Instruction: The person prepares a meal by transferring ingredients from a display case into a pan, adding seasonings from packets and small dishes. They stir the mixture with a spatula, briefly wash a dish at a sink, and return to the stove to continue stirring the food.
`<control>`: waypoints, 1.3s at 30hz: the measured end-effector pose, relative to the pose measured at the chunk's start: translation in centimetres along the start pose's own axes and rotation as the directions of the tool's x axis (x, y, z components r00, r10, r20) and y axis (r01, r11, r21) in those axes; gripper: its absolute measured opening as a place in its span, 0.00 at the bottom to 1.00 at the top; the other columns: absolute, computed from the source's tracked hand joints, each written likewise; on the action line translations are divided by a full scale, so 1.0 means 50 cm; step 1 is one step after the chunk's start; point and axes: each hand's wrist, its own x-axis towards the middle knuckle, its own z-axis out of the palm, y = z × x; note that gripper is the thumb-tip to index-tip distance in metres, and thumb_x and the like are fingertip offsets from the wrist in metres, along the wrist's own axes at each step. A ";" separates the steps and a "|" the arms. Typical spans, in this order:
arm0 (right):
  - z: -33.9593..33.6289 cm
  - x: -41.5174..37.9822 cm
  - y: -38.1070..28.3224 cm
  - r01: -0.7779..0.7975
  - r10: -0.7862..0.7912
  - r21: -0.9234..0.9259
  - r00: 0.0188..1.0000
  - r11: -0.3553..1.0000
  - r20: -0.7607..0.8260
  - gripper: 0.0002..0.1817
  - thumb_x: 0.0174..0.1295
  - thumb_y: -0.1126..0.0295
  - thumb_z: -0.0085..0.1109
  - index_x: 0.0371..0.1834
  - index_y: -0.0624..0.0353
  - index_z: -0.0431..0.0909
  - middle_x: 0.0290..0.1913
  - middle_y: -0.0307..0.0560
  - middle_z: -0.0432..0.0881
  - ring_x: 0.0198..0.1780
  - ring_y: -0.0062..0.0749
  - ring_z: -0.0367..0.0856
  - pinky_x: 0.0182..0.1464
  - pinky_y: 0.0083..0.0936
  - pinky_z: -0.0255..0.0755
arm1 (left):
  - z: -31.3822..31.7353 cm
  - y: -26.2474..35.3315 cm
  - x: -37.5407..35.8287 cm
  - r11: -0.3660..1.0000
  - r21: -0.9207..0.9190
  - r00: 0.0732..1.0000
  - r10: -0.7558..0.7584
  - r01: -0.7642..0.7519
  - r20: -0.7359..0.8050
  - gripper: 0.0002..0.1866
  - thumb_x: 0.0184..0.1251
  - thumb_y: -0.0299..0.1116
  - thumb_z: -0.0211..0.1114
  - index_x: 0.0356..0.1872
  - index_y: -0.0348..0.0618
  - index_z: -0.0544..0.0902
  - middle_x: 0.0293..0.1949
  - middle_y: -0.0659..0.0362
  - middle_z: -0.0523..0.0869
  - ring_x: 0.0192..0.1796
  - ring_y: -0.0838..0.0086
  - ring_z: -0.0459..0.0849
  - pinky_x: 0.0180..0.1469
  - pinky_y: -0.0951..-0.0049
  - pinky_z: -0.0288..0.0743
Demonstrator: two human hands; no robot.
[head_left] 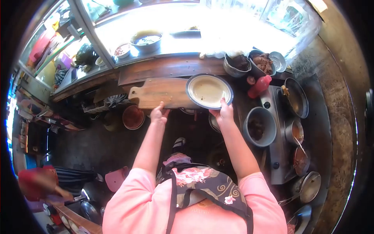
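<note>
A wooden cutting board with a handle hole at its left end lies level in front of me, a few small bits on it. My left hand grips its near edge, thumb on top. A cream plate with a dark blue rim sits over the board's right end. My right hand holds the plate's near right edge, thumb on the rim; its other fingers are hidden underneath. Small scraps lie in the plate.
On the right are a stove, a grey pot, pans and a pink bottle. Bowls of food stand on the back ledge. A brown basin is below the board. Another person is at the lower left.
</note>
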 end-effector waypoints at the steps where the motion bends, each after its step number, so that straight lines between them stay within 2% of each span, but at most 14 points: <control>1: 0.019 0.045 0.002 -0.021 0.021 0.003 0.999 1.000 -0.038 0.16 0.70 0.64 0.42 0.59 0.50 0.59 0.48 0.51 0.75 0.41 0.43 0.81 0.31 0.40 0.81 | -0.009 0.021 0.045 1.000 0.011 0.999 0.019 -0.019 -0.044 0.13 0.60 0.30 0.65 0.46 0.47 0.76 0.41 0.59 0.81 0.44 0.67 0.80 0.45 0.62 0.76; 9: 0.168 0.370 0.034 -0.057 0.079 0.073 0.935 0.996 -0.347 0.20 0.65 0.65 0.52 0.57 0.52 0.58 0.50 0.55 0.73 0.42 0.49 0.81 0.30 0.46 0.82 | -0.018 0.206 0.287 0.957 -0.223 0.982 0.178 -0.187 -0.063 0.20 0.62 0.23 0.60 0.56 0.38 0.70 0.50 0.49 0.78 0.52 0.56 0.78 0.55 0.56 0.77; 11: 0.152 0.427 0.050 0.005 0.022 0.078 0.939 0.997 -0.344 0.22 0.62 0.66 0.56 0.56 0.55 0.60 0.50 0.55 0.73 0.42 0.46 0.81 0.29 0.45 0.82 | -0.056 0.179 0.326 0.953 -0.281 0.981 0.066 -0.115 -0.180 0.20 0.63 0.26 0.60 0.55 0.35 0.70 0.49 0.47 0.78 0.53 0.57 0.78 0.56 0.56 0.77; 13: 0.074 0.387 0.036 -0.051 -0.004 -0.129 0.919 0.990 -0.395 0.22 0.60 0.66 0.60 0.53 0.60 0.63 0.47 0.53 0.73 0.41 0.43 0.81 0.28 0.39 0.83 | -0.162 0.051 0.257 0.968 -0.241 0.956 -0.004 -0.070 -0.295 0.23 0.61 0.34 0.64 0.55 0.35 0.71 0.50 0.52 0.78 0.50 0.62 0.78 0.52 0.65 0.79; 14: 0.098 0.425 0.021 -0.030 -0.039 -0.174 0.925 0.984 -0.377 0.24 0.58 0.67 0.61 0.53 0.61 0.62 0.47 0.54 0.73 0.40 0.43 0.81 0.26 0.38 0.83 | -0.090 0.090 0.243 0.976 -0.213 0.937 -0.027 -0.051 -0.347 0.26 0.59 0.38 0.66 0.56 0.37 0.71 0.52 0.54 0.76 0.50 0.65 0.75 0.49 0.70 0.79; 18: 0.174 0.353 -0.024 -0.170 0.087 -0.213 0.932 0.962 -0.352 0.26 0.58 0.64 0.62 0.51 0.63 0.59 0.48 0.55 0.71 0.37 0.41 0.81 0.23 0.33 0.82 | -0.033 0.206 0.162 0.996 0.050 0.929 0.092 -0.079 -0.358 0.31 0.60 0.51 0.63 0.61 0.47 0.69 0.58 0.58 0.71 0.56 0.65 0.68 0.54 0.62 0.71; 20: -0.025 0.298 -0.202 -0.339 0.243 -0.442 0.935 0.830 -0.259 0.24 0.59 0.60 0.60 0.49 0.64 0.62 0.39 0.52 0.75 0.29 0.34 0.80 0.19 0.28 0.77 | 0.090 0.022 -0.079 0.995 0.018 0.860 0.090 -0.094 -0.502 0.29 0.61 0.50 0.61 0.61 0.48 0.69 0.60 0.57 0.69 0.57 0.64 0.67 0.55 0.61 0.70; 24: -0.191 0.186 -0.299 -0.053 0.134 -0.597 0.987 0.800 0.092 0.14 0.62 0.59 0.56 0.37 0.60 0.74 0.18 0.40 0.75 0.15 0.23 0.73 0.17 0.23 0.67 | 0.133 0.049 -0.095 0.983 -0.169 0.816 -0.038 -0.074 -0.578 0.30 0.63 0.54 0.55 0.58 0.43 0.71 0.58 0.54 0.72 0.53 0.62 0.73 0.55 0.61 0.73; 25: -0.212 0.136 -0.324 -0.109 0.181 -0.650 0.982 0.752 0.045 0.13 0.62 0.60 0.56 0.36 0.59 0.76 0.20 0.41 0.76 0.16 0.21 0.74 0.19 0.22 0.68 | 0.148 0.049 -0.090 0.966 -0.232 0.795 -0.053 -0.112 -0.605 0.30 0.64 0.54 0.53 0.58 0.41 0.71 0.58 0.53 0.72 0.52 0.61 0.74 0.55 0.61 0.73; 29: -0.425 -0.027 -0.390 0.030 -0.202 -0.885 0.977 0.465 -0.073 0.09 0.58 0.65 0.57 0.34 0.59 0.79 0.28 0.46 0.81 0.27 0.30 0.81 0.33 0.28 0.74 | 0.198 0.031 -0.055 0.924 -0.336 0.761 -0.083 -0.184 -0.643 0.30 0.66 0.55 0.50 0.59 0.40 0.69 0.59 0.53 0.71 0.52 0.61 0.76 0.55 0.62 0.74; 32: -0.600 -0.206 -0.426 -0.085 -0.531 -0.967 0.822 0.241 -0.205 0.06 0.53 0.69 0.58 0.32 0.59 0.79 0.34 0.53 0.80 0.41 0.47 0.79 0.44 0.37 0.73 | 0.193 -0.007 -0.047 0.959 -0.260 0.786 -0.073 -0.114 -0.614 0.31 0.66 0.55 0.48 0.60 0.40 0.68 0.60 0.53 0.71 0.53 0.61 0.76 0.55 0.62 0.74; 35: -0.752 -0.394 -0.473 -0.414 -0.797 -0.871 0.414 0.266 -0.440 0.04 0.51 0.75 0.56 0.31 0.58 0.79 0.35 0.52 0.76 0.40 0.49 0.76 0.44 0.37 0.71 | 0.179 -0.073 -0.053 0.985 -0.173 0.812 -0.089 -0.015 -0.577 0.31 0.67 0.55 0.47 0.61 0.40 0.67 0.60 0.53 0.70 0.54 0.61 0.75 0.55 0.62 0.74; 38: -0.884 -0.544 -0.521 -0.735 -0.853 -0.626 0.129 0.260 -0.506 0.15 0.49 0.75 0.60 0.41 0.54 0.75 0.45 0.48 0.72 0.49 0.48 0.71 0.49 0.38 0.70 | 0.210 -0.160 -0.053 0.991 -0.076 0.850 -0.132 0.108 -0.510 0.32 0.68 0.55 0.45 0.62 0.40 0.66 0.61 0.53 0.70 0.55 0.61 0.75 0.56 0.63 0.74; 39: -0.924 -0.582 -0.533 -0.841 -0.772 -0.479 0.124 0.252 -0.624 0.28 0.46 0.73 0.64 0.55 0.49 0.70 0.51 0.48 0.68 0.52 0.49 0.70 0.51 0.39 0.70 | 0.226 -0.203 -0.054 0.987 -0.034 0.864 -0.153 0.155 -0.480 0.32 0.68 0.56 0.45 0.62 0.39 0.65 0.61 0.53 0.70 0.55 0.62 0.75 0.56 0.63 0.74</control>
